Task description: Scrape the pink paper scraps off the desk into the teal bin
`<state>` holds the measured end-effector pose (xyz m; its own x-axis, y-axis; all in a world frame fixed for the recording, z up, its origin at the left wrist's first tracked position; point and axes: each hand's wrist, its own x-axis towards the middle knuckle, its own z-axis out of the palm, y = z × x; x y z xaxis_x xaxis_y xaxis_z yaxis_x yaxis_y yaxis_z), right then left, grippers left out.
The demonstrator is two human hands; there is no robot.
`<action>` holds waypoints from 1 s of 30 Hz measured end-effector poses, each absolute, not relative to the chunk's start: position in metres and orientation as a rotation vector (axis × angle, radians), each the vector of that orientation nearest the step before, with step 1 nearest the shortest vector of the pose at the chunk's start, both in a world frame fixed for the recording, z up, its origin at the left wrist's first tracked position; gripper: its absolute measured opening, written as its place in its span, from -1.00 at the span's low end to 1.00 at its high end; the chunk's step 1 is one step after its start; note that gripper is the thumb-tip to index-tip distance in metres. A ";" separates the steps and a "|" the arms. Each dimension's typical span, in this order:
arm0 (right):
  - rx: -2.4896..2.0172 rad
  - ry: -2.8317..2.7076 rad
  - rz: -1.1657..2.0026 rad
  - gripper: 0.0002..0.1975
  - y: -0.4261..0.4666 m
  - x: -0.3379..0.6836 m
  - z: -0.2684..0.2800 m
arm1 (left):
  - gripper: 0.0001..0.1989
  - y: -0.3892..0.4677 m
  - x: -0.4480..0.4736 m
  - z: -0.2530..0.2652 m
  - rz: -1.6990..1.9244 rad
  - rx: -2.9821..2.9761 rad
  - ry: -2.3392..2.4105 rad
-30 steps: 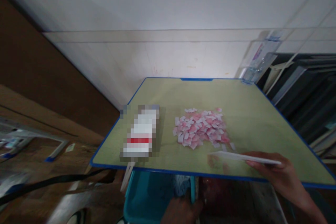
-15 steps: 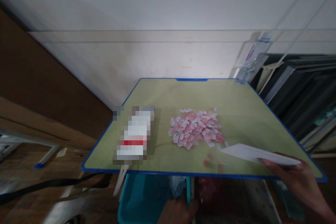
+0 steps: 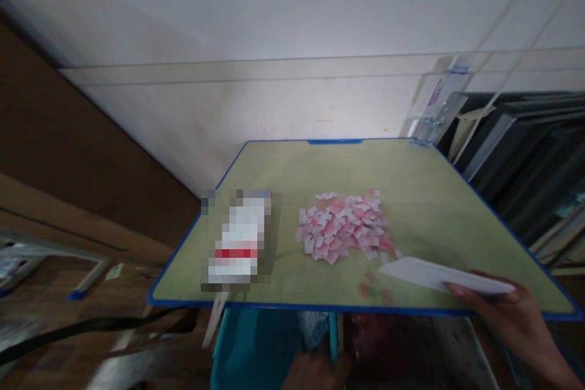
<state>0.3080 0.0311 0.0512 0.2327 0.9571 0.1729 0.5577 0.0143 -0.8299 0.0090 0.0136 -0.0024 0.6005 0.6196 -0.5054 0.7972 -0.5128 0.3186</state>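
Note:
My right hand (image 3: 516, 308) is closed around a flat white piece, perhaps folded paper (image 3: 429, 275), held low over the table's front right with its pointed end toward the left. Just beyond that end lies a pile of small pink and white paper scraps (image 3: 345, 228) on the pale green table (image 3: 429, 189). A few reddish pieces or marks (image 3: 368, 280) show near the front edge. Below the table, my left hand (image 3: 317, 370) grips the right rim of a teal bin (image 3: 222, 347). Its fingers are partly out of frame and dim. Crumpled bluish material (image 3: 314, 328) shows inside the bin.
A blurred-out white box-like object with a red band (image 3: 240, 237) stands at the table's left. A clear plastic bottle (image 3: 441, 100) stands at the back right corner. Dark flat panels (image 3: 534, 140) lean beside the table, and a brown wooden surface (image 3: 91, 152) borders the left.
The view has shifted and tilted slightly. My right hand and the white piece have moved a little to the left. My left hand stays at the bin's rim, and the scrap pile looks unchanged.

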 end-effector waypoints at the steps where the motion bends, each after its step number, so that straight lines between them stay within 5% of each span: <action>1: -1.643 -1.460 0.589 -0.85 0.033 0.305 0.050 | -0.66 0.013 0.008 -0.002 -0.437 2.298 1.115; 21: -1.397 -1.835 0.927 -0.81 0.056 0.284 0.075 | -0.48 0.010 0.004 -0.008 -0.388 2.345 1.058; 30: -1.230 -1.902 0.955 -0.82 0.038 0.304 0.057 | -0.55 0.006 0.002 -0.011 -0.277 2.361 1.059</action>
